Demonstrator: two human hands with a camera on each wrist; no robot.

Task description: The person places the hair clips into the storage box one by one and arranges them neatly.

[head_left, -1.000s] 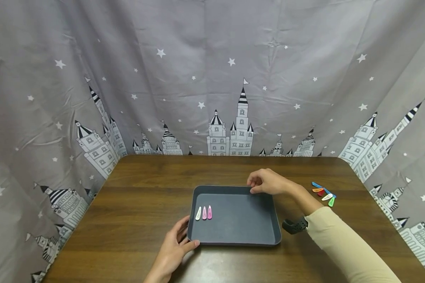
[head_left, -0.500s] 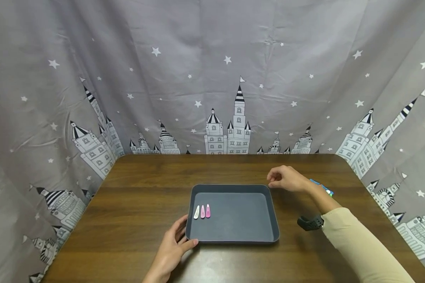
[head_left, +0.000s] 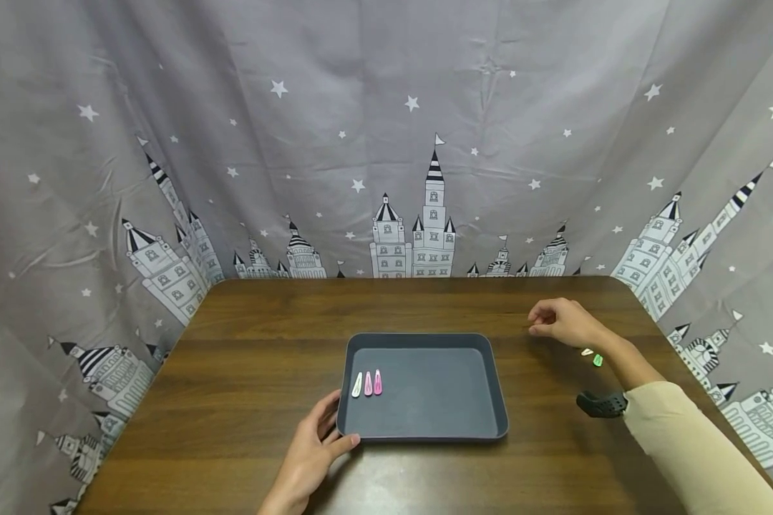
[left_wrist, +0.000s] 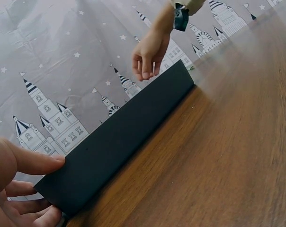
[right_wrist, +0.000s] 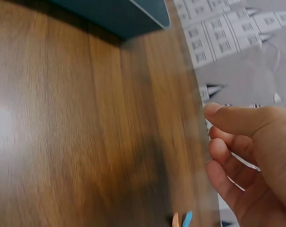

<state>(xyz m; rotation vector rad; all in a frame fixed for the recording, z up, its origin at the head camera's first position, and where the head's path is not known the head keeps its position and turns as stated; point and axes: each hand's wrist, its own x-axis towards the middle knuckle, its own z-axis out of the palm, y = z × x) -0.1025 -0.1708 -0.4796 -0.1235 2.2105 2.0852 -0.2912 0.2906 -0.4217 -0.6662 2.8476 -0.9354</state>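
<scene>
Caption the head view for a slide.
A left hand grips a gray tray bearing three hair clips; the right hand hovers over the table near more clips.

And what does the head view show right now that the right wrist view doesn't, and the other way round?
Only head: the left hand holding the tray at its near-left corner, a white clip and two pink clips inside it, plus a green clip and a pale clip by the right forearm.

Only right wrist: an orange clip and a blue clip, cut off by the bottom edge.

Both: the right hand, tray (partly in the wrist view), table and castle-print curtain.
</scene>
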